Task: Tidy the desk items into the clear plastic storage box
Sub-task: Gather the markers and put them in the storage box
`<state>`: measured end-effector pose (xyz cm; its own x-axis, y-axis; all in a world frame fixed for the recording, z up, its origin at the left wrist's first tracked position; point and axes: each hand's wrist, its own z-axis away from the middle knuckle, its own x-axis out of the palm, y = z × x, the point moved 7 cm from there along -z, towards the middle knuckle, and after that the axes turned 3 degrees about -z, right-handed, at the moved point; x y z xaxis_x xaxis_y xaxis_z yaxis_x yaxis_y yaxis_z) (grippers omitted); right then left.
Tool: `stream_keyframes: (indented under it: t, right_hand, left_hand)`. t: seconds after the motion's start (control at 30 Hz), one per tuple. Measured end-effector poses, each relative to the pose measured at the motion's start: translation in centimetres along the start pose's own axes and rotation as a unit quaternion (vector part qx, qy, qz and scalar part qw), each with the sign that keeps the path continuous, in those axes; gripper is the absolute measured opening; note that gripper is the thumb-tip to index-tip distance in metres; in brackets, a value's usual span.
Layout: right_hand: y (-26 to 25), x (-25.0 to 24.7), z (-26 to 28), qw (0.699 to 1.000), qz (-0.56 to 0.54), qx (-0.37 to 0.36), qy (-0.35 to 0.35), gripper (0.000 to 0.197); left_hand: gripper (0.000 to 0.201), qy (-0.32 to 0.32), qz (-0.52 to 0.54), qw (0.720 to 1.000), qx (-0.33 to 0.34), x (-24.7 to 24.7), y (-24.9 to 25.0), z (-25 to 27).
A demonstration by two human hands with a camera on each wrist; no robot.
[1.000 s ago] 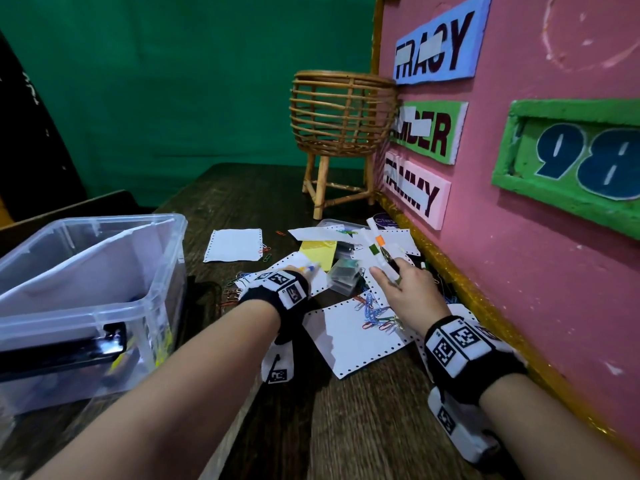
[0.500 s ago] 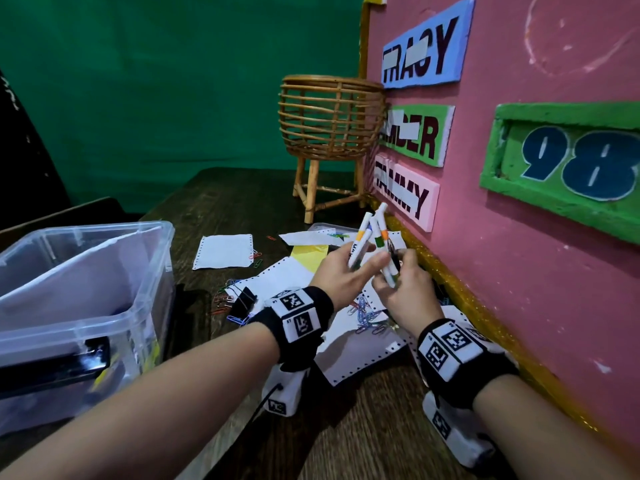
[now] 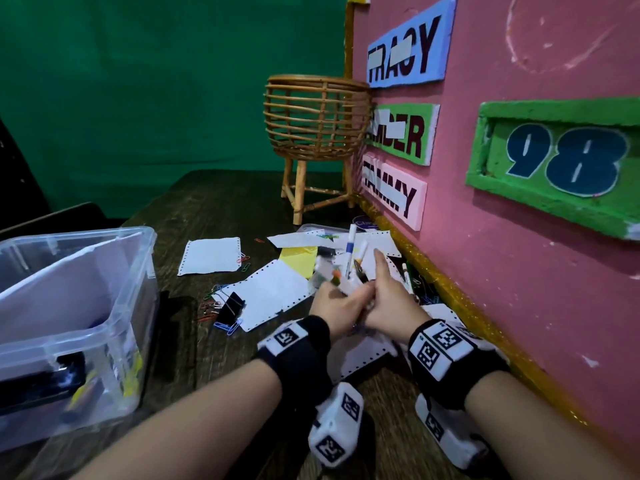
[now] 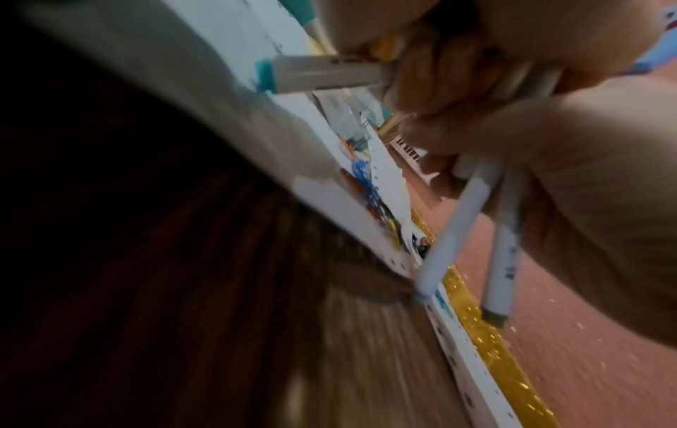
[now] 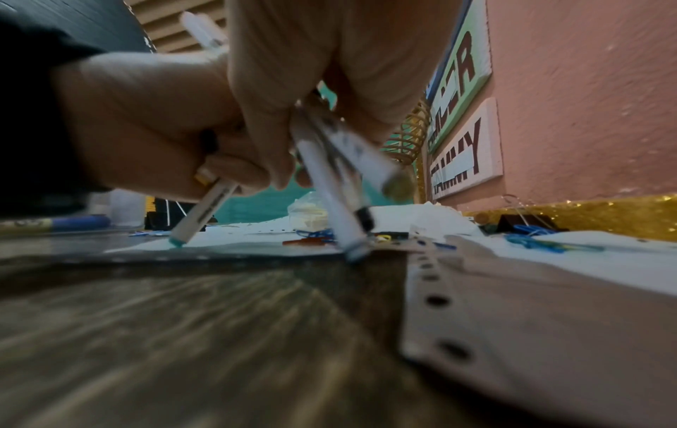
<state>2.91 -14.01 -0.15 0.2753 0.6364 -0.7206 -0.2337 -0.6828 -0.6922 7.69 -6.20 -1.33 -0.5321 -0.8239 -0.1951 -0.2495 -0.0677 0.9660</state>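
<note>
Markers [image 3: 350,258] sit bunched upright in both hands, left hand [image 3: 337,308] and right hand [image 3: 388,303] curled round them above the table [image 3: 207,202], while papers [image 3: 211,255], paper clips [image 3: 225,325] remain outside the half-filled storage box [image 3: 79,306] at left.

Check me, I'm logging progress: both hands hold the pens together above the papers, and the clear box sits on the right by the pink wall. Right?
Not quite. The box sits on the left, away from the pink wall, as the head view shows. Both hands, left hand and right hand, do hold the pens above the papers.
</note>
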Motion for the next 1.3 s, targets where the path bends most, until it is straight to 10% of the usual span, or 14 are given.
stream_keyframes:
  t: [0.3,0.43,0.6,0.8,1.13,1.3]
  right_hand:
    - [2.3,0.3,-1.2,0.985,0.154,0.064,-0.053,0.118]
    - [5.1,-1.4,-2.6,0.975,0.179,0.128,0.012,0.061]
    - [8.4,-1.4,-3.9,0.96,0.197,0.192,-0.044,0.058]
    - [8.2,-0.8,-3.7,0.936,0.255,0.223,-0.095,0.062]
    - [5.7,-2.9,-3.3,0.946,0.27,0.157,0.081,0.027]
    - [6.6,-0.8,-3.9,0.95,0.27,0.149,-0.048,0.039]
  left_hand:
    - [0.025,0.032,-0.37,0.928,0.019,-5.0,3.2,-3.0]
    - [0.032,0.048,-0.431,0.9,0.035,-5.5,2.9,-3.1]
    - [0.018,0.02,-0.479,0.869,0.119,-3.8,3.4,-3.2]
    - [0.017,0.016,-0.461,0.874,0.154,-2.9,3.8,-3.0]
    - [0.02,0.018,-0.456,0.883,0.108,-3.4,3.5,-2.9]
    - [0.017,0.025,-0.432,0.896,0.101,-3.6,3.4,-3.0]
